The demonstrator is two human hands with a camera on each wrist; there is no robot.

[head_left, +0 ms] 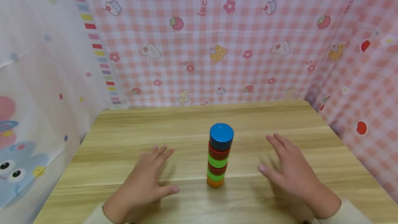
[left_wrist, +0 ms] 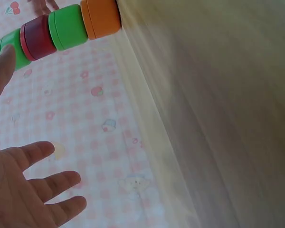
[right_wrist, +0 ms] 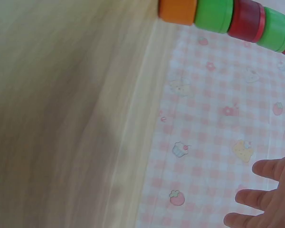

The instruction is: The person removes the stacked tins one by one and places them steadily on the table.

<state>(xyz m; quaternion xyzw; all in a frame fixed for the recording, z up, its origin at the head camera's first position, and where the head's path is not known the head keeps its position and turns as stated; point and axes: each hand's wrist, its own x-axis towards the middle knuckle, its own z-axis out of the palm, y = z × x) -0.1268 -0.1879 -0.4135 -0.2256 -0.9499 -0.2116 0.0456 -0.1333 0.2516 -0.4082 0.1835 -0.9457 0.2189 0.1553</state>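
A tall stack of round blocks (head_left: 217, 161) stands upright near the middle of the wooden table. Its orange block (head_left: 215, 182) is at the bottom, green and dark red ones alternate above it, and a wider-looking blue block (head_left: 221, 134) tops it. To the left of the stack, my left hand (head_left: 148, 175) is held apart from it, fingers spread and thumb pointing toward it. My right hand (head_left: 290, 172) hovers on the other side, fingers extended, also away from the blocks. Both palms hold nothing. The left wrist view shows the orange block (left_wrist: 102, 18) against the tabletop.
The wooden table (head_left: 149, 123) reaches back to a pink checked cloth (head_left: 202, 68) hanging behind it. A white patterned cloth (head_left: 34, 78) hangs at the left, and more checked cloth (head_left: 357, 89) hangs along the right edge.
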